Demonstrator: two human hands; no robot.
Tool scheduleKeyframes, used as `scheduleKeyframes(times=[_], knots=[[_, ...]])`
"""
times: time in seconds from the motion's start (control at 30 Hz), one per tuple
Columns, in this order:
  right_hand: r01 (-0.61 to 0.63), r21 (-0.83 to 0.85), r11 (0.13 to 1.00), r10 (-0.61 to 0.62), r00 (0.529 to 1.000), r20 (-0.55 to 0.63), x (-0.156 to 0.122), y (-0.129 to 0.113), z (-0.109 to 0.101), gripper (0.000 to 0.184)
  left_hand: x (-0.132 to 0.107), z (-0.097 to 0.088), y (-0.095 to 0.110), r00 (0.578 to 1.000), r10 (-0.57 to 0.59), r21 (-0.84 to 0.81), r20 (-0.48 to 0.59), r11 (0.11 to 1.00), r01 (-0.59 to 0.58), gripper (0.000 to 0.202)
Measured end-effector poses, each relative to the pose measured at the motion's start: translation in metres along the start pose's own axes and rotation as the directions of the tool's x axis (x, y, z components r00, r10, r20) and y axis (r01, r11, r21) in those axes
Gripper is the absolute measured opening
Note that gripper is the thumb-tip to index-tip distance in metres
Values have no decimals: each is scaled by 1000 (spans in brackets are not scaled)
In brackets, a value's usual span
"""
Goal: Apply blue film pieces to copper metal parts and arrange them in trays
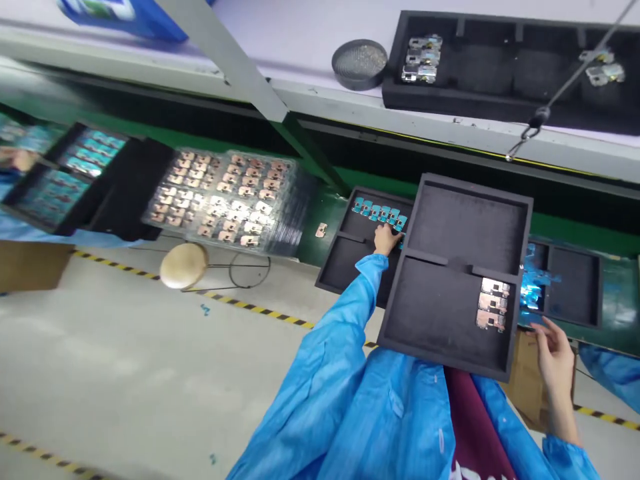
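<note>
My left hand (385,239) reaches into a black divided tray (345,263), its fingers closed at a small blue-filmed metal plate (401,241), mostly hidden by the fingers and a tray edge. Above the fingers lies a slanting row of similar blue-filmed plates (375,212). A larger black tray (425,307) sits in front of my body, overlapping the first. Three bare coppery metal plates (493,303) are stacked in a column in its lower right compartment. My right hand (555,350) is raised beside that tray, fingers loosely curled and apart, nothing visible in them, just below crumpled blue film (533,287).
Another black tray (575,283) holds the blue film at right. Clear plastic trays (220,200) of coppery plates are stacked at left, near a loose plate (321,230). A shelf above bears a round dish (360,63) and a long black tray (480,100). A stool (184,265) stands below.
</note>
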State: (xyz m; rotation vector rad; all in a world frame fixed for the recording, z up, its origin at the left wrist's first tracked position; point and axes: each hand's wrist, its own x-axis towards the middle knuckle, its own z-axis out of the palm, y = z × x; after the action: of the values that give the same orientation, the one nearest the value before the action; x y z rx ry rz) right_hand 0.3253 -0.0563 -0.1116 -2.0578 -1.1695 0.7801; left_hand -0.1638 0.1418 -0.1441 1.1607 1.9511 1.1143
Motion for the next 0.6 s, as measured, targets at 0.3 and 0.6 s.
scheduleKeyframes(times=[0.3,0.6], knots=[[32,-117,993,-22,996,88,0,0,2,63,4,38,-13,907,-414,-16,75,909,416,28],[255,-10,967,-252,947,-199,-12,-127,0,44,-40,-62,25,915,-403,-446,23,815,370,28]])
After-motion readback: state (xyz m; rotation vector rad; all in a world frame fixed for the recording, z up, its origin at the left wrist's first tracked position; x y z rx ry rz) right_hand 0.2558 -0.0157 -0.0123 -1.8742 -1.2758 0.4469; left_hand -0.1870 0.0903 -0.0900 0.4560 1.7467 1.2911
